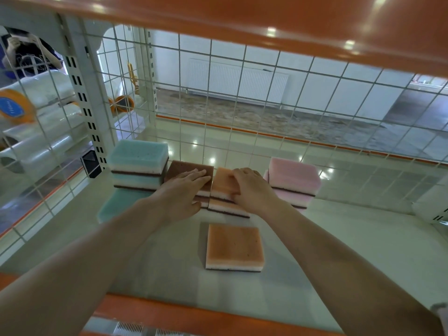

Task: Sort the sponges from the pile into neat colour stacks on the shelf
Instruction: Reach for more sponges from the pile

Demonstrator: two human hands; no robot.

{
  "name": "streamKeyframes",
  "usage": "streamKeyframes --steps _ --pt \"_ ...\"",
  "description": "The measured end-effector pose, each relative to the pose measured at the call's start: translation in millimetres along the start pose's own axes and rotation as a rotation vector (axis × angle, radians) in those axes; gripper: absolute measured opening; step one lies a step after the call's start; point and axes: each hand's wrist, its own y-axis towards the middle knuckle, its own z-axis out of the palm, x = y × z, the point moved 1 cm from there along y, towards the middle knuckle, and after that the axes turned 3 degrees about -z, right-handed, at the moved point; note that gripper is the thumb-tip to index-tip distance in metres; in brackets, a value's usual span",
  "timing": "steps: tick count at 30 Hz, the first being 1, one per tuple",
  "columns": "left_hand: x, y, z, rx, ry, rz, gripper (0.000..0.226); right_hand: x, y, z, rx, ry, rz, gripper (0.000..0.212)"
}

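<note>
Both hands are working at the back of the shelf [339, 238]. The left hand [180, 192] is lying flat, fingers straight, pressing on the brown-topped stack [186, 169], likely steadying it. The right hand [249, 187] is curling its fingers over the orange stack [224, 183], apparently squaring it up. One loose orange sponge [234, 246] is lying nearer, waiting. A blue stack [138, 163] is standing at the left, a pink stack [293, 178] at the right.

**Room on the shelf**

A wire grid [242, 112] closes the back and left. Four sponge stacks [138, 163] line the rear. A lone orange sponge [234, 247] lies mid-shelf; bare shelf [351, 251] flanks it. The orange shelf above [266, 23] caps headroom.
</note>
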Motion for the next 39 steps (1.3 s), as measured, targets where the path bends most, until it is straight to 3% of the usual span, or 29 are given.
streamKeyframes --steps 14,29,39 --pt "-3.4 -2.7 0.5 -0.038 -0.021 -0.015 0.069 4.6 3.4 4.0 -0.003 0.001 -0.004 0.052" --pt "-9.3 -34.9 1.7 -0.263 -0.017 0.002 0.054 2.5 -28.5 -1.2 -0.112 0.012 -0.095 0.055" --pt "-18.1 -58.6 6.2 -0.2 -0.024 0.017 0.039 2.5 -57.7 6.4 -0.072 0.043 -0.075 0.059"
